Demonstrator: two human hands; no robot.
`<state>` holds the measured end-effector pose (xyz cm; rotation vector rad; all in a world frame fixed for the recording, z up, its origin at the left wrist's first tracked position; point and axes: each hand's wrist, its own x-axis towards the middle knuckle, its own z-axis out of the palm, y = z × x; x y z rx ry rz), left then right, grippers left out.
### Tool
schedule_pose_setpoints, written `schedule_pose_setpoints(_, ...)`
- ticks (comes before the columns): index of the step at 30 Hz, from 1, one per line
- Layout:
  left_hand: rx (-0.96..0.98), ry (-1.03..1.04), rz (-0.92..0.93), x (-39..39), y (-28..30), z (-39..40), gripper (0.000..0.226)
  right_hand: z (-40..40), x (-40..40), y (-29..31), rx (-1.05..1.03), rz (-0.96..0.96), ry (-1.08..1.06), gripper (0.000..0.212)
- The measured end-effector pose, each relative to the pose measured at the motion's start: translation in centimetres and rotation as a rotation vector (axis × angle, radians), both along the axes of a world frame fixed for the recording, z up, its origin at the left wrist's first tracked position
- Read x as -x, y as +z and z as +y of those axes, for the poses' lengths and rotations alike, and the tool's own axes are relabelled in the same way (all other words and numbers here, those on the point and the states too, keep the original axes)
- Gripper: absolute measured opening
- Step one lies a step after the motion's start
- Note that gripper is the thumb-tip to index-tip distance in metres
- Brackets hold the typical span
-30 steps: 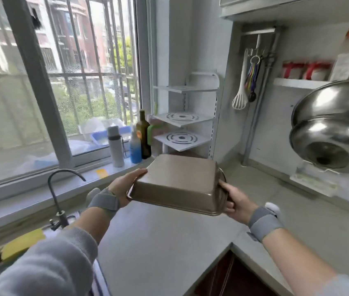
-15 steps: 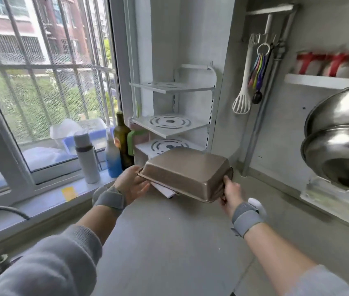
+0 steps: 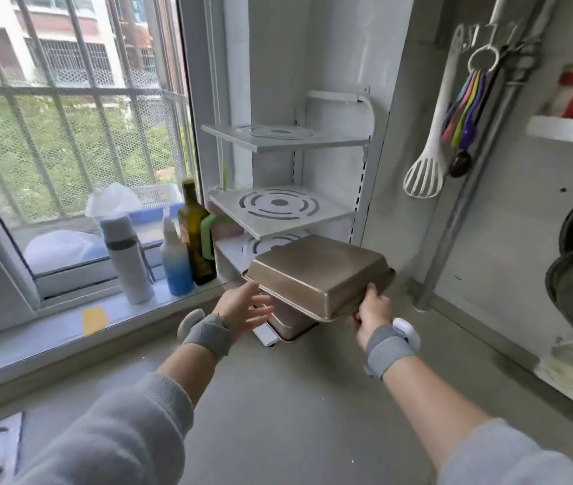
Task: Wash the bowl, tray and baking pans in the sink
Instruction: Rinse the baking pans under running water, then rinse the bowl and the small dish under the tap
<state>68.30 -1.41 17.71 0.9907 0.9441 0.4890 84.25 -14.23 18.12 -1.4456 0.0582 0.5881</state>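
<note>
Right hand (image 3: 371,309) grips the upturned baking pan (image 3: 320,274) by its rim; left hand (image 3: 245,309), fingers spread wide, holds nothing.

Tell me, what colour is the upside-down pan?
Bronze-brown baking pan, seen in the head view.

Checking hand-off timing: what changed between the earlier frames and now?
The upside-down baking pan went from mid-air over the counter to the corner rack, over another pan on the bottom shelf. The left hand let go, fingers now spread; the right hand kept its grip on the rim. The bottles on the sill look unmoved.
</note>
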Motion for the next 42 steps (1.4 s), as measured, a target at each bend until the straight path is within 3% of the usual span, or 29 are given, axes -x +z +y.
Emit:
schedule_pose_setpoints(3, -0.112, -0.035, 0.217, 0.0, -0.8, 0.2, 0.016, 1.9, -0.8, 0.0, -0.014, 0.036, 0.031, 0.034)
schedule_pose_setpoints(8, -0.244, -0.131, 0.451, 2.2, -3.4, 1.6, 0.016, 5.1, -1.7, -0.4, 0.03, 0.101, 0.218, 0.02)
schedule_pose_setpoints(15, -0.463, -0.215, 0.772, 5.1, -5.7, 2.8, 0.013, 8.6, -2.3, -1.4, 0.009, 0.177, 0.342, 0.04)
schedule_pose_setpoints(19, -0.522, -0.271, 0.918, 6.9, -7.0, 2.5, 0.016, 8.4, -1.8, -1.6, -0.01, 0.2, 0.361, 0.037)
schedule_pose_setpoints(25, -0.433, -0.243, 0.986, 11.3, -9.6, 0.8, 0.025, 7.3, 0.0, -6.9, 0.299, -0.088, 0.522, 0.065)
schedule_pose_setpoints(29, -0.337, -0.226, 1.039, 17.1, -10.8, -2.1, 0.028, 7.7, 6.1, -10.4, 0.43, -0.25, 0.849, 0.05)
schedule_pose_setpoints(35, -0.266, -0.102, 1.089, 27.6, -11.0, -5.4, 0.029, 6.5, 20.1, -11.1, 0.761, -0.756, 1.817, 0.023)
schedule_pose_setpoints(38, -0.266, -0.014, 1.1, 35.6, -11.0, -8.4, 0.024, 6.2, 29.6, -10.4, 0.778, -0.902, 2.005, 0.027)
schedule_pose_setpoints(40, -0.245, 0.054, 1.097, 39.1, -10.8, -10.2, 0.022, 6.3, 33.5, -10.3, 0.712, -0.964, 1.991, 0.022)
schedule_pose_setpoints(42, -0.176, 0.166, 1.106, 49.8, -11.2, -14.9, 0.021, 5.2, 44.6, -11.0, 0.65, -1.002, 2.087, 0.024)
